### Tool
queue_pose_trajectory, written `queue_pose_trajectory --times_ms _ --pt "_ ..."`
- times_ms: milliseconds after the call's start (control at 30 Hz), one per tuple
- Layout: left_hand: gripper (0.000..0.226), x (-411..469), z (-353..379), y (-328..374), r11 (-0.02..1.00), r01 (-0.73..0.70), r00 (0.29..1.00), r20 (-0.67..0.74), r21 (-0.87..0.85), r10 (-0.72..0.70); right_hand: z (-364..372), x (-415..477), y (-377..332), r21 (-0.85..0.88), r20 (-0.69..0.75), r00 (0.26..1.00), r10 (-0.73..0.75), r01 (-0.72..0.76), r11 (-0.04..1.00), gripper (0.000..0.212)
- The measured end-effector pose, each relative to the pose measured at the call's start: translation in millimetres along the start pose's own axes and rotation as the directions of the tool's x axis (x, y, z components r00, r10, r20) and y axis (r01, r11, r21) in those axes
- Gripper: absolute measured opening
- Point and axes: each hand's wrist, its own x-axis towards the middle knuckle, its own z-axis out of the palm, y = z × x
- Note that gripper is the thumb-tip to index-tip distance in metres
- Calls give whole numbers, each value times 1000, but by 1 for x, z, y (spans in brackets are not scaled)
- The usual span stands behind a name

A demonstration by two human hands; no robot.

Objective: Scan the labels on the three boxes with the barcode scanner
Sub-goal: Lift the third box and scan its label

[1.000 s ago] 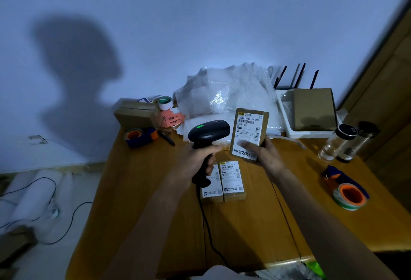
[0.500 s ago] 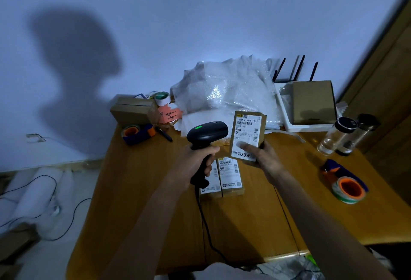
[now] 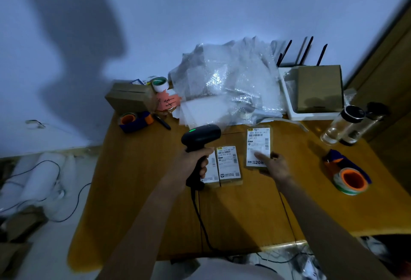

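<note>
My left hand (image 3: 195, 160) grips the handle of a black barcode scanner (image 3: 201, 137) with a green light on top; its cord runs down toward me. Two small brown boxes with white labels lie side by side on the wooden table (image 3: 138, 182): one (image 3: 229, 164) fully visible, the other (image 3: 211, 168) partly hidden behind my left hand. A third labelled box (image 3: 259, 144) lies flat to their right. My right hand (image 3: 274, 166) rests on its near edge, fingers on the label.
Bubble wrap (image 3: 226, 84) is piled at the back. A white tray (image 3: 287, 93) holds a cardboard box (image 3: 318, 88). Two bottles (image 3: 342, 124) stand at the right, tape rolls (image 3: 351, 180) near the right edge and at the back left (image 3: 133, 119). Another carton (image 3: 130, 97) sits back left.
The third box was held upright in front of the scanner; now my right hand has laid it flat on the table to the right of the other two.
</note>
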Motion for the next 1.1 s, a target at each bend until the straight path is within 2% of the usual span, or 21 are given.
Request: queue_pose_trajectory --times_ms 67,133,300,500,600,767,933,1100 --pt "22 2 -1 -3 1000 14 1000 -8 -4 -14 -3 5 7 -38 -27 1000 11 -12 999 38" --pt "19 3 -2 -7 1000 22 1000 -14 -9 -23 -8 13 17 -59 -41 997 60 -62 996 34" --pt "21 9 -7 -16 999 37 999 -30 -37 -38 -15 34 38 -117 -41 986 160 -164 980 64" --pt "34 13 -8 -20 998 52 998 -37 -39 -53 -13 41 49 -143 -41 980 193 -197 970 67" --pt "32 15 -8 -24 997 56 998 -35 -44 -57 -15 48 57 -165 -44 981 190 -194 967 69" --pt "28 15 -7 -29 994 85 995 -46 -63 -88 -12 48 58 -250 -82 987 139 -156 956 54" --pt "22 16 -7 -33 995 85 995 -54 -55 -88 -10 56 63 -344 -57 993 104 -118 931 56" --pt "26 15 -10 -34 995 80 995 -63 -58 -84 -4 55 64 -373 -49 994 93 -105 922 58"
